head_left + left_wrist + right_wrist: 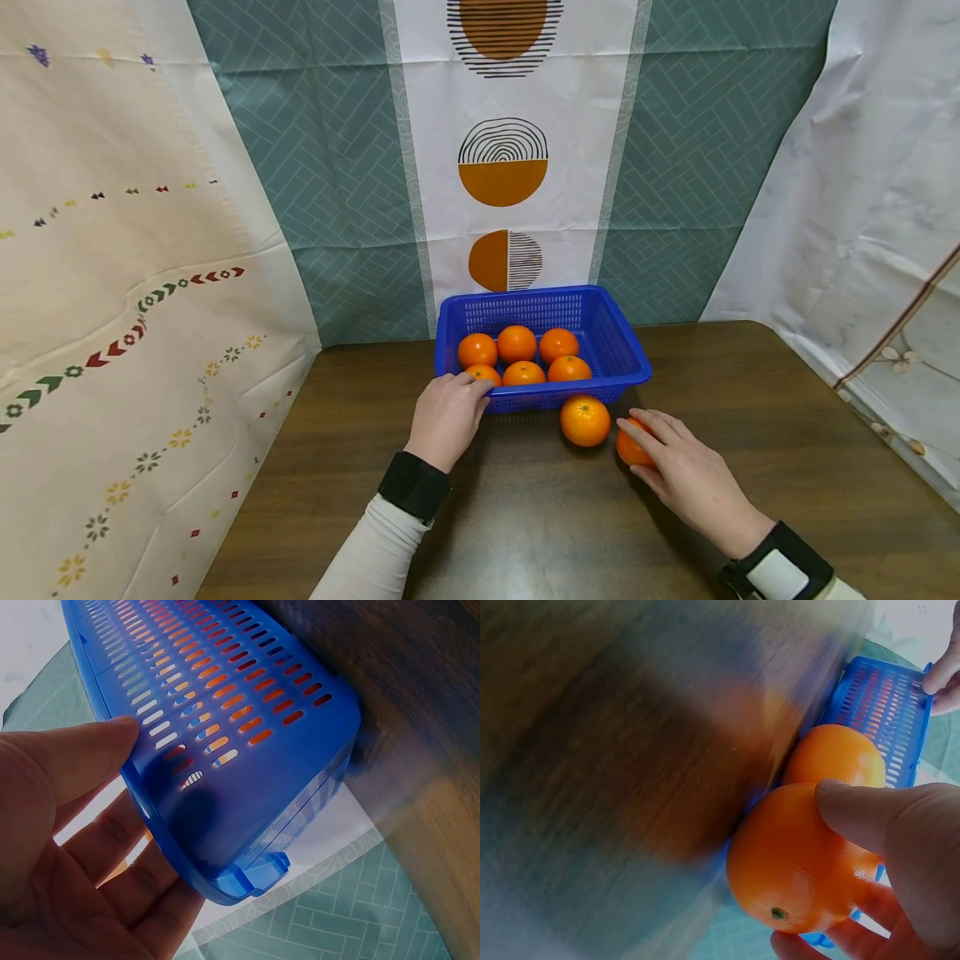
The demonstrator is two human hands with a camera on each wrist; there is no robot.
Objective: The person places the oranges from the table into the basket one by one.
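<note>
A blue plastic basket [525,402] with slotted walls stands on the table, holding several oranges [517,343] in two rows toward its left and middle. My left hand [444,423] grips the basket's near rim at the left corner; in the left wrist view the thumb [97,750] lies on the outer wall and the fingers go over the rim inside. My right hand [696,483] holds an orange [795,862] between thumb and fingers, low over the table to the right. Another orange [585,421] sits just in front of the basket, left of the held one.
The brown wooden table [540,533] has rounded far corners. Behind it hangs a green and white patterned cloth [502,100], close to the basket's back. Pale cloths flank the table on the left [150,333] and right [847,208].
</note>
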